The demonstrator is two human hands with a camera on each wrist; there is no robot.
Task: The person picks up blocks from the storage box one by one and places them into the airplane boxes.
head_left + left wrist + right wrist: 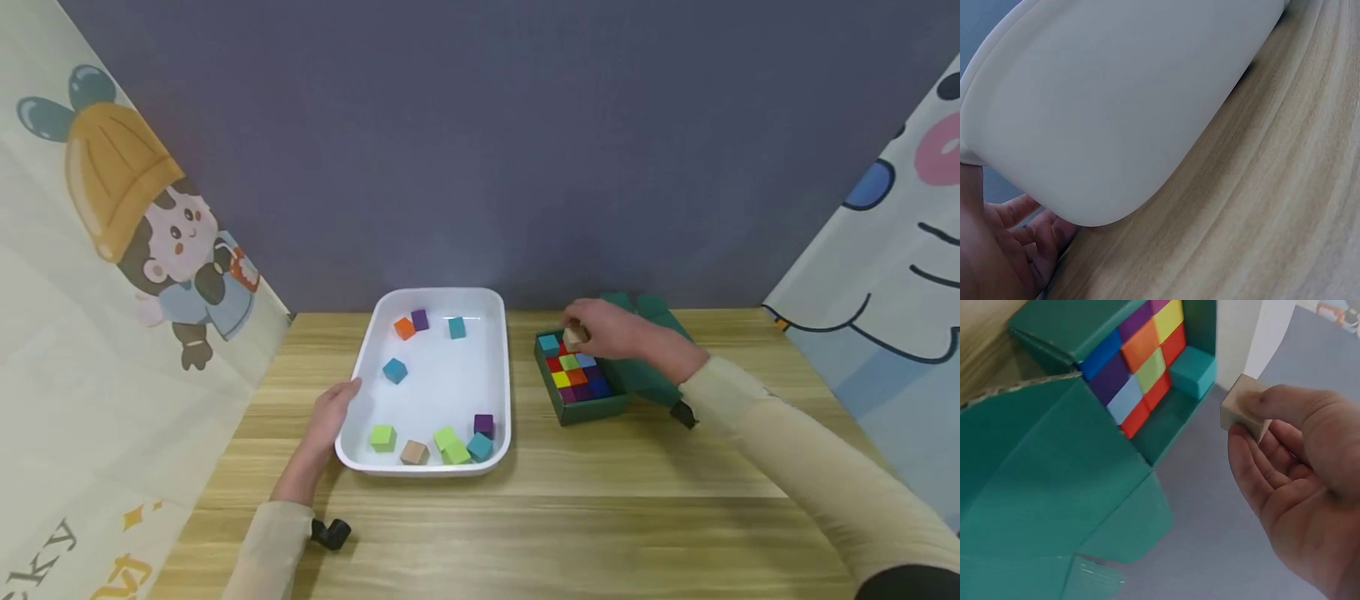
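My right hand (606,327) pinches a plain wooden cube (1245,403) between thumb and fingers, above the far end of the green box (592,412). Packed inside that box are colored cubes; a teal cube (1194,372) sits in the far row, beside a bare stretch of box floor. At the left edge of the white tray (442,392), my left hand (332,412) grips the rim, its fingers against the outer wall in the left wrist view. Loose cubes lie in the tray, among them an orange cube (405,328), a lime cube (382,438) and a wooden cube (415,452).
The box's green lid (1041,481) hangs open on its right side, with flaps toward the back. Behind the tray and box rises a grey-blue wall panel (480,150). Printed cloths (60,317) flank the wooden table (525,533).
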